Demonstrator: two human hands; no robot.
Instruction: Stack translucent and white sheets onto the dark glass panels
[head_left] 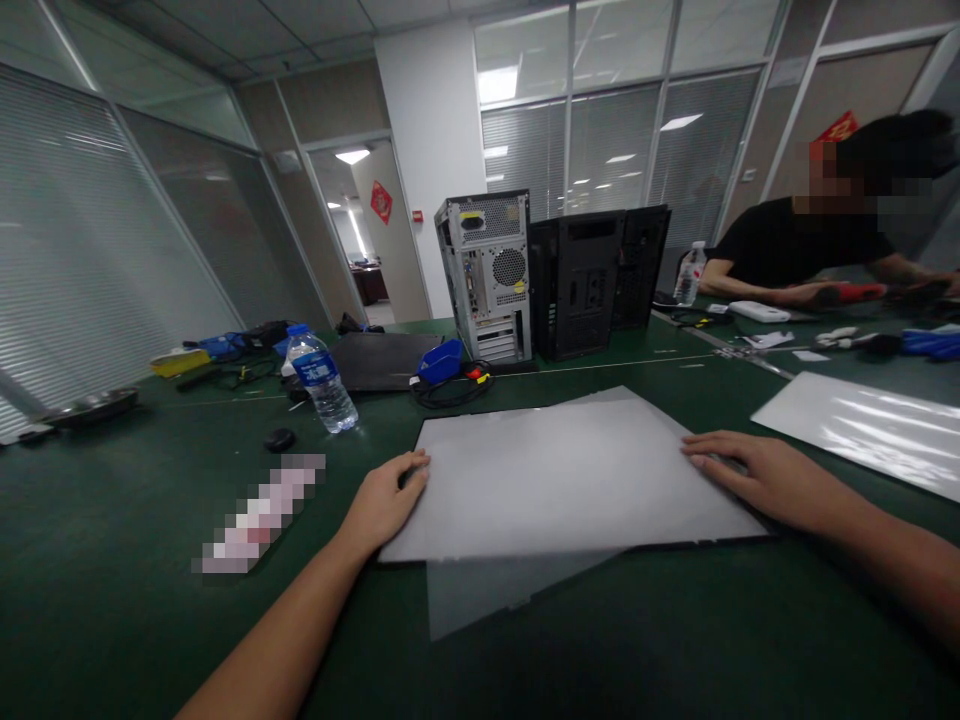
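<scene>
A flat white panel (pixel 555 480) with thin black edges lies before me on the green table. Askew with it is a translucent sheet (pixel 495 597), sticking out past the near edge and at the far right corner. At the panel's left edge, my left hand (pixel 386 500) is closed, thumb and fingers bent over the border. On the opposite side, my right hand (pixel 765 475) grips the right edge with fingers fairly straight and thumb close beneath them. The fingertips' undersides are hidden in both hands.
Left of the panel stand a water bottle (pixel 322 380) and a small black object (pixel 280 440). Behind are an open computer case (pixel 487 280), black case parts (pixel 581 285) and a blue tray (pixel 439 362). A glossy white sheet (pixel 870 425) lies right; a co-worker (pixel 810 240) sits beyond.
</scene>
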